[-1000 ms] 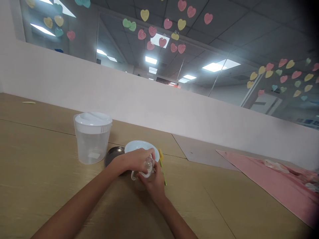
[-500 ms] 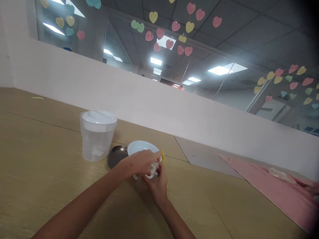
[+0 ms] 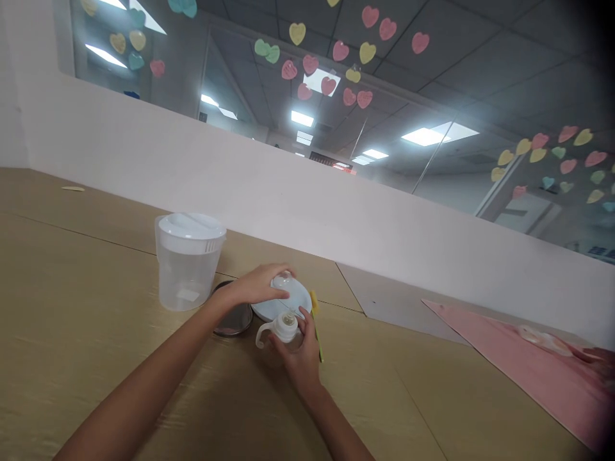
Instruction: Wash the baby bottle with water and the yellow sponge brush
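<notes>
My left hand (image 3: 259, 285) is closed on a clear domed cap (image 3: 282, 280), held over a pale blue-white bowl (image 3: 300, 299). My right hand (image 3: 303, 360) grips a baby bottle (image 3: 286, 328) just in front of that bowl. A white collar, a clear nipple and a curved white side handle show on the bottle; its lower part is hard to make out. Behind my right fingers lies a slim tool with a yellow head (image 3: 314, 301) and a green stem. Under my left wrist, a dark round metal pan (image 3: 235, 322) is partly covered.
To the left stands a clear plastic pitcher (image 3: 189, 272) with a white lid. A pink cloth or mat (image 3: 509, 358) covers the right side of the tan table (image 3: 120, 307). Behind runs a low white wall (image 3: 269, 192) below windows with heart-shaped notes.
My left hand has lifted away from the bottle, up and slightly left, with the clear cap. The bottle's nipple is now uncovered, and my right hand has stayed nearly in place.
</notes>
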`<state>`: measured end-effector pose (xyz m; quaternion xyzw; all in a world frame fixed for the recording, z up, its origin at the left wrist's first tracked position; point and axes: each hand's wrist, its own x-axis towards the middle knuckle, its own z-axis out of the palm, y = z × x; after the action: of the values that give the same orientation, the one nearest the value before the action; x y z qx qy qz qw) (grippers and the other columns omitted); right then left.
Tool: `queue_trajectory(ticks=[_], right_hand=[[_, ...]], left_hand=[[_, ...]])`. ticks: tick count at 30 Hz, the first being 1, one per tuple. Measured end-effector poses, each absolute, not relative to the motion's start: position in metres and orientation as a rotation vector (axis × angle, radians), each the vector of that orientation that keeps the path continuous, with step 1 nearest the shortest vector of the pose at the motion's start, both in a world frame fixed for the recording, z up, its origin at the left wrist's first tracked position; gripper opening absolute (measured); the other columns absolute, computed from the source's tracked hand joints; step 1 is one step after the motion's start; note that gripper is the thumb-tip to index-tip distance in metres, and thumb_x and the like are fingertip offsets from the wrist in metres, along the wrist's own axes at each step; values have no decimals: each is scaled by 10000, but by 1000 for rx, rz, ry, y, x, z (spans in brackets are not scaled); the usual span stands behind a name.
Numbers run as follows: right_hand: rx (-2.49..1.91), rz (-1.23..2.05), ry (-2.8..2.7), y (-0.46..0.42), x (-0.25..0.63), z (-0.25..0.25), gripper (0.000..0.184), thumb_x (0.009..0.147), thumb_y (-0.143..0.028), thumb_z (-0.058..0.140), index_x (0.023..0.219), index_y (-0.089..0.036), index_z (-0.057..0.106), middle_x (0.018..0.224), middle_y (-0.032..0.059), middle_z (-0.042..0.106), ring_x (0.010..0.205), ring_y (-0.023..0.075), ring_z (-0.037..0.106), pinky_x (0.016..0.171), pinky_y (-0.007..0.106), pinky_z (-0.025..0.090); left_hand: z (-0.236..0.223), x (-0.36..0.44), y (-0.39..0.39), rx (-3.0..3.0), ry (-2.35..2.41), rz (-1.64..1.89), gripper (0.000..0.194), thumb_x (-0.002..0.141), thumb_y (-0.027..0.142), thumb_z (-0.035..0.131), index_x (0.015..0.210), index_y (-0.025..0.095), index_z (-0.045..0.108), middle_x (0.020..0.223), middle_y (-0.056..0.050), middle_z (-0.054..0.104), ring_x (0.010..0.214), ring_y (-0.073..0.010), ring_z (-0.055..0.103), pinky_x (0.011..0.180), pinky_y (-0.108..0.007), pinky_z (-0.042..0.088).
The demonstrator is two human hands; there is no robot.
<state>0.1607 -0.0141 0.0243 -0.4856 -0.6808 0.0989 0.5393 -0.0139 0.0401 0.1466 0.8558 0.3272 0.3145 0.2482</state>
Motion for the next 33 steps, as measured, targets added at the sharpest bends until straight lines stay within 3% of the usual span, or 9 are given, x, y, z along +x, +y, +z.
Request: queue_trajectory(ticks=[4, 8, 12, 16, 20, 24, 29, 33], right_hand=[[-1110, 178, -1645, -14, 161, 25, 710, 692, -399, 708, 1275, -165, 377, 1054, 115, 649, 964, 233, 634, 820, 355, 513], [-1109, 175, -1663, -13, 163, 24, 706, 700, -400, 703, 1281, -157, 382, 1053, 114, 653, 980, 234, 632, 834, 351, 512], [-1103, 229, -1663, -14, 163, 24, 698, 704, -405, 701, 1282, -155, 401, 1088, 118, 642, 1013, 237, 619, 859, 347, 504], [-1110, 203, -1669, -15, 162, 26, 689, 701, -407, 702, 1280, -161, 421, 1119, 120, 630, 1025, 247, 614, 864, 353, 504], [-1109, 128, -1696, -15, 162, 26, 656, 707, -388, 697, 1269, -171, 435, 1128, 114, 625, 1007, 242, 619, 854, 351, 507], [-1101, 80, -1712, -14, 163, 24, 628, 724, -380, 679, 1266, -175, 438, 1136, 110, 611, 1011, 235, 606, 859, 360, 501], [-1111, 80, -1695, -13, 163, 23, 622, 705, -383, 686, 1245, -178, 457, 1114, 103, 607, 981, 237, 602, 833, 371, 503], [-1112, 142, -1659, -13, 162, 24, 604, 692, -364, 691, 1216, -176, 455, 1048, 87, 626, 925, 220, 613, 789, 347, 506]], left_hand=[[123, -7, 56, 2438, 1063, 721, 349, 675, 210, 562, 1017, 193, 493, 1076, -58, 585, 965, -210, 538, 795, -290, 421], [93, -2, 75, 2422, 1232, 439, 397, 699, 341, 593, 1047, 188, 475, 1005, -78, 607, 897, -229, 568, 734, -296, 427], [78, -2, 82, 2402, 1280, 378, 395, 754, 384, 546, 1083, 178, 473, 978, -105, 626, 856, -246, 587, 706, -311, 427], [79, -2, 77, 2406, 1250, 347, 353, 783, 363, 508, 1074, 161, 511, 992, -119, 639, 859, -254, 596, 720, -324, 434], [95, -5, 72, 2421, 1193, 412, 305, 835, 317, 426, 1068, 165, 550, 1122, -107, 612, 989, -231, 571, 836, -314, 423], [124, -12, 59, 2284, 936, 537, 361, 859, 384, 410, 1123, 185, 553, 1221, -65, 581, 1101, -187, 529, 905, -264, 413], [144, -11, 34, 2319, 721, 363, 488, 729, 366, 603, 1200, 260, 530, 1242, -6, 569, 1123, -180, 519, 904, -235, 410], [138, -2, 30, 2478, 802, 299, 571, 610, 221, 634, 1168, 302, 547, 1049, 17, 633, 963, -182, 578, 750, -229, 440]])
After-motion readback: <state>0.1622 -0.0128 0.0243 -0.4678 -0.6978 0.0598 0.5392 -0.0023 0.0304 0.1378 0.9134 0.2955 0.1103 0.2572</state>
